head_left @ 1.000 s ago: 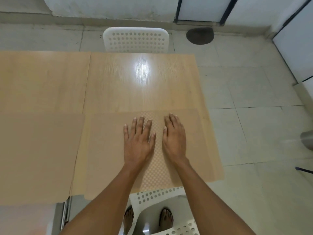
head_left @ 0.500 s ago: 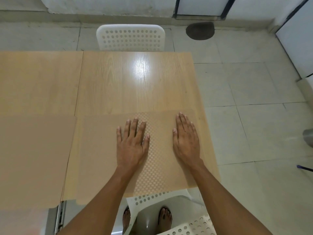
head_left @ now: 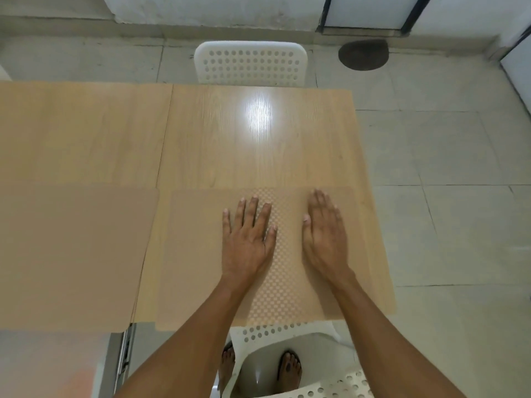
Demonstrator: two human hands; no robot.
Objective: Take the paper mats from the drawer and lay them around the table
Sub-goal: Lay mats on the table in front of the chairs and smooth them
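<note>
Mat [head_left: 201, 254] lies flat at the table's [head_left: 258, 156] near right end, its front edge hanging just past the table edge. Both hands rest on it with straight fingers, gripping nothing; left hand [head_left: 247, 242] and right hand [head_left: 324, 239] have slid apart since a second ago, smoothing it, so this place looks nearly set. A second mat [head_left: 71, 254] lies beside it on the left. A chair [head_left: 250, 64] stands at the far side, where no mat lies yet, another chair [head_left: 287, 354] below the hands; nothing blocks the way.

both hands flat on a paper mat [head_left: 201, 254] at the bench's [head_left: 258, 139] near right corner, left hand [head_left: 247, 239] and right hand [head_left: 324, 239] apart, another mat [head_left: 71, 254] just left, white chair [head_left: 250, 64] at the far edge
</note>
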